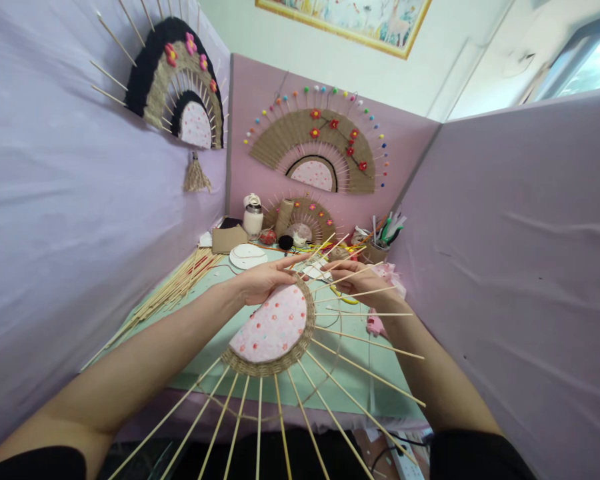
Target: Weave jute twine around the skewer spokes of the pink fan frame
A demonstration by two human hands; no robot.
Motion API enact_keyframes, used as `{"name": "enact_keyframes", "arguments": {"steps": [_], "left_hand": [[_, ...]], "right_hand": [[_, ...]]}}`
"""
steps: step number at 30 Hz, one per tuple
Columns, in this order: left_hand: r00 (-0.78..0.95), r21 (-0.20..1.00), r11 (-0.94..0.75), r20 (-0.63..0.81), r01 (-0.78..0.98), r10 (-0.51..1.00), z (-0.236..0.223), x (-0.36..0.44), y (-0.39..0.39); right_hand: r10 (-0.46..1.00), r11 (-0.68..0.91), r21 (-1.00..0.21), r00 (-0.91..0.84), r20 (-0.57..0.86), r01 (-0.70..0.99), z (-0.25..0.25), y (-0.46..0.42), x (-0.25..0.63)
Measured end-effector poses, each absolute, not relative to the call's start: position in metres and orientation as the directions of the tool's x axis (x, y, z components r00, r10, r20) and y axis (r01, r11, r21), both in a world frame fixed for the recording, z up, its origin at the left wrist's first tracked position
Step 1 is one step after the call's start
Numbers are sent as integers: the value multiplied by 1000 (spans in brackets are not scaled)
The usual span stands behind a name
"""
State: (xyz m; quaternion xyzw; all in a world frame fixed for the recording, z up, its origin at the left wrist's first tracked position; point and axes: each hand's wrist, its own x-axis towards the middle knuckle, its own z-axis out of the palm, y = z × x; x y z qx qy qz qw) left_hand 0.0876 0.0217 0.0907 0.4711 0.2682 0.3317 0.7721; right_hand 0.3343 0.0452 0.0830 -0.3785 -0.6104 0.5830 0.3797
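Note:
A half-round fan frame, with a pink flower-dotted fabric center (273,323) and a woven twine border (311,313), is held tilted over the table. Thin wooden sticks (363,337) radiate from its border toward the right and toward me. My left hand (267,279) grips the frame at its upper end, thumb and fingers closed around the edge. Beside it, among the upper sticks, my right hand (354,277) is closed in a pinch on the twine; its fingertips are partly hidden by sticks. A loose loop of twine (339,353) hangs behind the sticks.
A bundle of sticks (173,287) lies on the left of the green tabletop (200,353). Behind are a white disc (249,256), a thermos (253,217), twine spool (284,219) and tool cup (377,251). Finished fans (280,143) hang on the partitions (510,253).

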Motion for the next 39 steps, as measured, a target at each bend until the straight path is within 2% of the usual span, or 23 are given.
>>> {"name": "enact_keyframes", "arguments": {"steps": [4, 9, 17, 32, 36, 39], "left_hand": [[602, 918, 308, -101, -250, 792, 90, 87, 22], [543, 926, 297, -129, -235, 830, 91, 89, 20], [498, 928, 306, -167, -211, 851, 91, 92, 19], [527, 884, 385, -201, -266, 826, 90, 93, 25], [528, 865, 444, -271, -234, 805, 93, 97, 31], [460, 831, 504, -362, -236, 811, 90, 101, 41]], "right_hand": [[896, 80, -993, -443, 31, 92, 83, 34, 333], [905, 63, -991, -426, 8, 115, 84, 23, 327], [882, -4, -1000, -471, 8, -25, 87, 20, 328], [905, -49, -999, -424, -38, -15, 76, 19, 331], [915, -54, -998, -400, -55, 14, 71, 24, 330], [929, -56, -998, -366, -59, 19, 64, 33, 326]]}}
